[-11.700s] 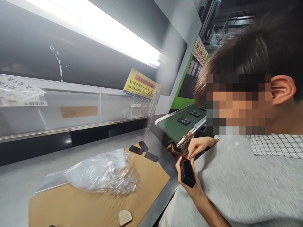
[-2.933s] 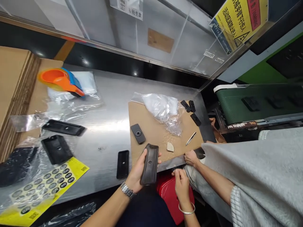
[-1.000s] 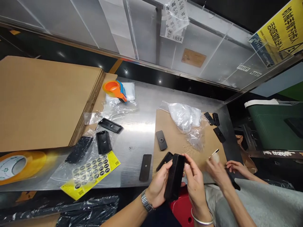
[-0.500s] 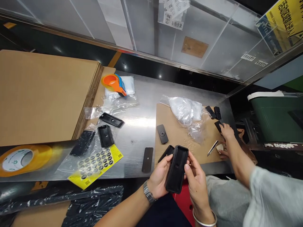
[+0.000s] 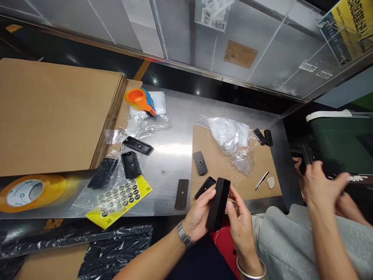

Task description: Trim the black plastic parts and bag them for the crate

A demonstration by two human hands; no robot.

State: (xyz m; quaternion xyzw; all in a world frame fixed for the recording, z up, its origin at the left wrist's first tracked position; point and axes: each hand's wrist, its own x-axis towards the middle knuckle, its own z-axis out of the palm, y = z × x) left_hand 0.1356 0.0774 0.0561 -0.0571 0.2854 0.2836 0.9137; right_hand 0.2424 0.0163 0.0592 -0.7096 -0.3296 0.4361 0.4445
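Black trough-shaped shell (image 5: 217, 206) between left hand (image 5: 196, 222) and right hand (image 5: 241, 224)

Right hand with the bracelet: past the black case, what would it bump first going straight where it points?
Probably the plastic bag on the cardboard, though how high the right hand sits is unclear.

The held case (image 5: 218, 206) looks smooth, matt plastic; the worktop (image 5: 171, 163), shiny metal; the brown sheet (image 5: 218, 167), matt cardboard; the bag (image 5: 229, 136), glossy, crinkled clear plastic.
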